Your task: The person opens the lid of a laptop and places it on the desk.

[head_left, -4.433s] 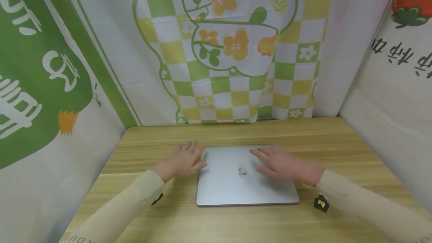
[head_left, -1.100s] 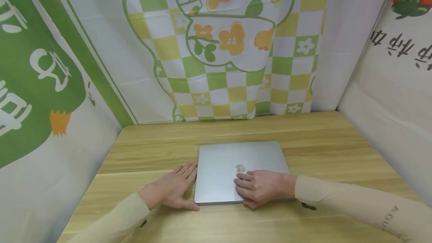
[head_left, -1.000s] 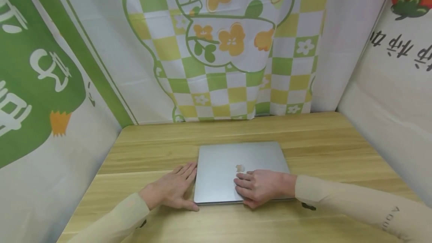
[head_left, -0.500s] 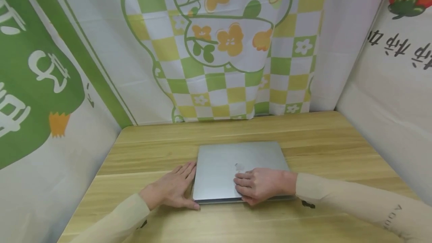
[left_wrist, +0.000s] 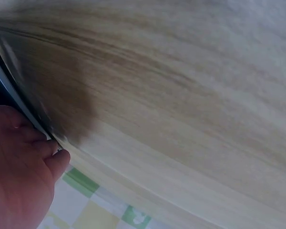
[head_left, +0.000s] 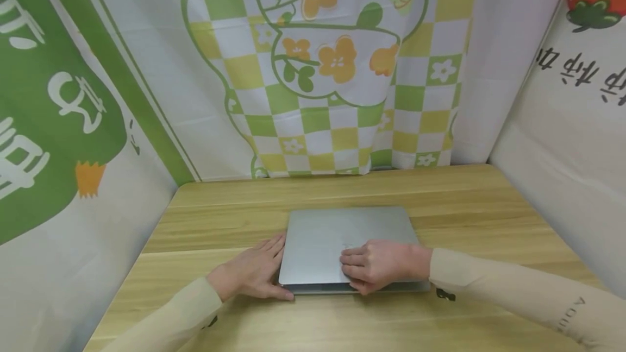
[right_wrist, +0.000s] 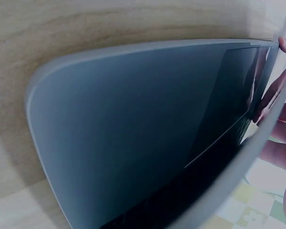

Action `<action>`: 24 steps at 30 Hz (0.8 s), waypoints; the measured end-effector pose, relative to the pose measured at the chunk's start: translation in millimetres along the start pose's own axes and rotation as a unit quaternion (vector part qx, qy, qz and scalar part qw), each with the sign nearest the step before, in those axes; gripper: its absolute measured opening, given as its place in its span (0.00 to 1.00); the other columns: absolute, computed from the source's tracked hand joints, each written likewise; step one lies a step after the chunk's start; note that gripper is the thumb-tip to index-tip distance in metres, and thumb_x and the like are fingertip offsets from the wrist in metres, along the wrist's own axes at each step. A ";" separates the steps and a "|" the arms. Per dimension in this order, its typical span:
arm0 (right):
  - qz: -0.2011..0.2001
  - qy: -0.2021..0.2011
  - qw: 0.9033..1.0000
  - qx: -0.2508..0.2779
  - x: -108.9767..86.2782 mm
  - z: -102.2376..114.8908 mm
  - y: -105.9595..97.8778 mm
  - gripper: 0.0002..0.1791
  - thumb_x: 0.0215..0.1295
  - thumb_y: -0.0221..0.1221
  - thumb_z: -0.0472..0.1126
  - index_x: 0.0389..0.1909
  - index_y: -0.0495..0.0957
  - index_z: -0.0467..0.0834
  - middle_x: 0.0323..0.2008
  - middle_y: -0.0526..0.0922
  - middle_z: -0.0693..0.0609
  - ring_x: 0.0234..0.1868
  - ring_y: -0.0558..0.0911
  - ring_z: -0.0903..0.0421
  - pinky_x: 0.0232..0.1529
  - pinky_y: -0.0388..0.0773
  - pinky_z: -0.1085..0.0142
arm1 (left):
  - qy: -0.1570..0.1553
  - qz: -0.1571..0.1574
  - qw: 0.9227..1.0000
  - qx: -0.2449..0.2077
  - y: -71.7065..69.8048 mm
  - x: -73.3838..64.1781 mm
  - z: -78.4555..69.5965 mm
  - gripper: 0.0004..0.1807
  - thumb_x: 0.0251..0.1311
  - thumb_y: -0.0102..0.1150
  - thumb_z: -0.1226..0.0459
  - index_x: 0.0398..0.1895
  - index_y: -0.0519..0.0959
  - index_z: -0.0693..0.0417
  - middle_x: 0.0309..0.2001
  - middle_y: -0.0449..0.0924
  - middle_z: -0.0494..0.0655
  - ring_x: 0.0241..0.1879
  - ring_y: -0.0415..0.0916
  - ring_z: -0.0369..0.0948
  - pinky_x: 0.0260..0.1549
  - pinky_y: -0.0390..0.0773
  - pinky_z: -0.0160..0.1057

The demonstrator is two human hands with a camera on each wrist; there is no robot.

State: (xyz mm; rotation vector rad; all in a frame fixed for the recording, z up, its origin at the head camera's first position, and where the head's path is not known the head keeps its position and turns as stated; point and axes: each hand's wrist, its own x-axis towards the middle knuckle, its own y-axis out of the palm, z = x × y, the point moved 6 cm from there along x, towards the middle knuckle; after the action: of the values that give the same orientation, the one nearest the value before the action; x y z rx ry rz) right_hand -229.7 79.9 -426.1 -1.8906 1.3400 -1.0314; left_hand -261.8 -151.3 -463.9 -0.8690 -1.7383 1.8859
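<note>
The right hand [head_left: 381, 265] pinches the laptop lid [head_left: 313, 257], slightly raised — the left hand [head_left: 254, 271], fingers extended, touches the base [right_wrist: 114, 124].

We see a draped nook, whether at home or in a studio we cannot tell: a wood-grain desk [head_left: 230, 211] walled in by checked, flowered cloth [head_left: 337, 118] behind, a green-printed hanging [head_left: 58, 140] at left and a fruit-printed hanging [head_left: 562, 129] at right.

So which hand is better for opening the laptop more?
Probably the right hand: its fingers lie on the slightly raised lid, with the thumb at the front edge. The left hand rests beside the base, so it may steady that.
</note>
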 end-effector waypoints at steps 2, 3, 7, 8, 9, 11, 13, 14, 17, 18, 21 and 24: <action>-0.004 0.000 1.000 0.000 0.4 -0.3 -1.5 0.16 0.68 0.53 0.50 0.39 0.84 0.45 0.41 0.90 0.51 0.44 0.88 0.59 0.42 0.85 0.71 | -0.001 0.001 1.000 0.000 0.9 -0.1 0.3 0.66 0.51 0.41 0.21 0.76 0.47 0.66 0.77 0.43 0.65 0.77 0.46 0.57 0.74 0.58 0.51; -0.005 0.000 1.000 0.000 0.5 -0.5 -2.3 0.15 0.67 0.53 0.50 0.39 0.84 0.45 0.40 0.90 0.50 0.44 0.88 0.58 0.42 0.85 0.71 | -0.002 0.001 1.000 -0.001 1.2 -0.2 0.5 0.67 0.50 0.42 0.21 0.76 0.47 0.65 0.77 0.43 0.65 0.77 0.46 0.57 0.74 0.58 0.51; -0.014 -0.007 1.000 -0.014 0.3 -0.5 -6.1 0.15 0.67 0.54 0.49 0.38 0.84 0.45 0.39 0.90 0.50 0.43 0.88 0.58 0.40 0.85 0.72 | -0.001 -0.005 1.000 -0.001 2.3 0.2 0.1 0.67 0.50 0.43 0.21 0.76 0.47 0.67 0.77 0.43 0.66 0.77 0.47 0.57 0.75 0.57 0.51; -0.015 -0.014 0.999 -0.025 0.0 0.3 -6.8 0.15 0.67 0.53 0.49 0.38 0.84 0.45 0.39 0.90 0.50 0.43 0.88 0.59 0.40 0.85 0.72 | -0.001 -0.006 1.000 0.000 2.4 0.5 -0.3 0.67 0.50 0.43 0.21 0.76 0.47 0.67 0.77 0.43 0.66 0.77 0.47 0.57 0.75 0.56 0.51; -0.016 -0.021 0.999 -0.034 -0.7 1.4 -7.2 0.15 0.68 0.53 0.49 0.38 0.84 0.45 0.39 0.90 0.51 0.43 0.88 0.59 0.40 0.85 0.72 | 0.000 -0.007 1.000 0.001 2.3 0.5 -0.8 0.67 0.50 0.43 0.21 0.76 0.47 0.67 0.77 0.43 0.66 0.77 0.47 0.57 0.75 0.56 0.51; -0.017 -0.032 0.998 -0.051 -2.1 3.3 -8.7 0.16 0.69 0.52 0.49 0.39 0.85 0.45 0.39 0.90 0.51 0.42 0.88 0.59 0.40 0.85 0.72 | 0.001 -0.006 1.000 0.005 2.7 0.7 -1.7 0.67 0.50 0.41 0.21 0.76 0.48 0.67 0.77 0.43 0.67 0.77 0.47 0.57 0.75 0.56 0.50; -0.017 -0.040 0.997 -0.065 -3.7 5.4 -9.3 0.16 0.69 0.50 0.49 0.40 0.84 0.45 0.39 0.89 0.51 0.42 0.88 0.59 0.40 0.85 0.71 | 0.000 -0.002 1.000 0.007 3.0 0.5 -2.5 0.67 0.51 0.39 0.21 0.76 0.48 0.67 0.77 0.43 0.66 0.77 0.47 0.56 0.75 0.56 0.49; -0.018 -0.042 0.997 -0.068 -4.5 6.2 -9.3 0.17 0.70 0.50 0.49 0.40 0.84 0.45 0.39 0.90 0.51 0.42 0.88 0.59 0.40 0.86 0.71 | 0.000 -0.001 1.000 0.008 2.6 0.3 -3.0 0.66 0.52 0.38 0.21 0.76 0.48 0.67 0.77 0.44 0.66 0.77 0.47 0.56 0.75 0.57 0.49; -0.021 -0.036 0.997 -0.058 -6.8 6.0 -9.7 0.17 0.70 0.49 0.48 0.40 0.84 0.45 0.40 0.89 0.51 0.43 0.88 0.58 0.41 0.86 0.70 | 0.003 -0.005 1.000 0.011 1.8 -0.1 -4.3 0.63 0.55 0.36 0.22 0.76 0.48 0.67 0.76 0.45 0.66 0.76 0.49 0.57 0.74 0.58 0.49; -0.022 -0.034 0.998 -0.054 -7.4 5.6 -9.8 0.17 0.70 0.48 0.47 0.40 0.84 0.45 0.40 0.89 0.51 0.43 0.88 0.58 0.41 0.86 0.70 | 0.006 -0.009 1.000 0.013 1.5 -0.2 -4.7 0.63 0.56 0.35 0.23 0.76 0.49 0.67 0.76 0.46 0.66 0.76 0.49 0.57 0.74 0.59 0.49; -0.024 -0.029 0.998 -0.044 -8.1 3.6 -10.7 0.17 0.70 0.47 0.46 0.40 0.83 0.44 0.39 0.89 0.51 0.43 0.88 0.59 0.42 0.85 0.71 | 0.013 -0.019 1.000 0.016 0.5 -0.1 -6.0 0.62 0.57 0.37 0.24 0.75 0.50 0.68 0.76 0.47 0.67 0.76 0.51 0.58 0.73 0.60 0.48; -0.024 -0.029 0.998 -0.043 -7.5 1.8 -12.4 0.17 0.70 0.46 0.46 0.40 0.83 0.45 0.39 0.89 0.51 0.43 0.88 0.59 0.42 0.85 0.71 | 0.014 -0.023 0.999 0.017 -0.3 -0.2 -6.9 0.62 0.56 0.38 0.24 0.75 0.50 0.68 0.76 0.47 0.67 0.76 0.51 0.57 0.74 0.60 0.47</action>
State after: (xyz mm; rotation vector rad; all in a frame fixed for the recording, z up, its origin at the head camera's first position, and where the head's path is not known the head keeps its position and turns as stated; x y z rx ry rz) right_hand -223.5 91.0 -418.8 -2.0095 1.3312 -0.9490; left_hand -256.9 -146.4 -463.7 -0.8318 -1.6900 1.8599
